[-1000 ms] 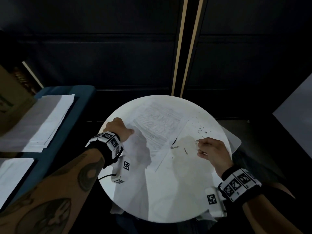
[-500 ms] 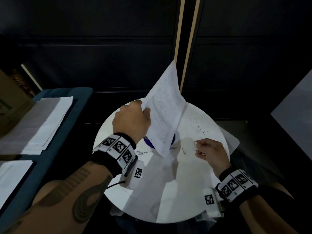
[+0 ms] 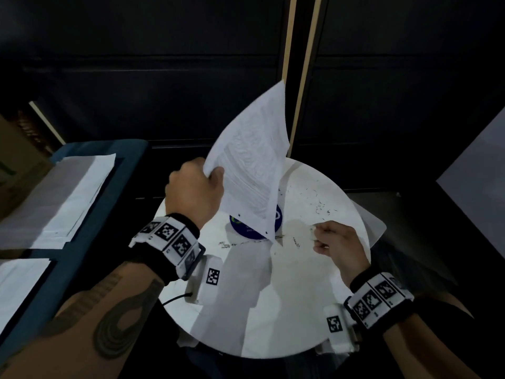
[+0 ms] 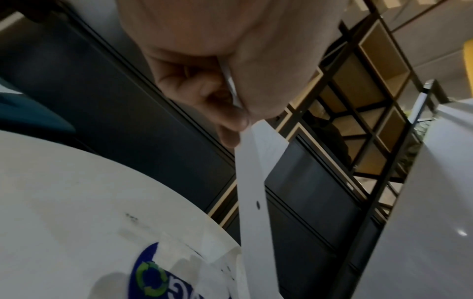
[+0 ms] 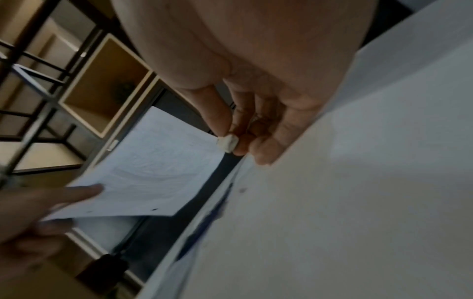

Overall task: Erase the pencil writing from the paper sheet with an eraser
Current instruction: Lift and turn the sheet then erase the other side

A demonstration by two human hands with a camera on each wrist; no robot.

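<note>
At the far left, loose sheets are lying on a blue surface, well apart from the round white table. Moving right, the left hand is pinching the near corner of the paper sheet between thumb and curled fingers, and the left wrist view is showing the same edge of paper clamped in that pinch. The sheet is standing nearly upright above the far side of the table, tilted with its top corner pointing away; faint pencil marks are showing across its face, and its lowest corner is hanging just above or touching the tabletop, which one I cannot tell. Behind that lower edge a dark blue round sticker is showing on the table. Further right, dark eraser crumbs are lying scattered on the tabletop. At the right, the right hand is hovering close over the table with its fingers curled together, gripping a small white eraser between thumb and fingertips, apart from the sheet.
</note>
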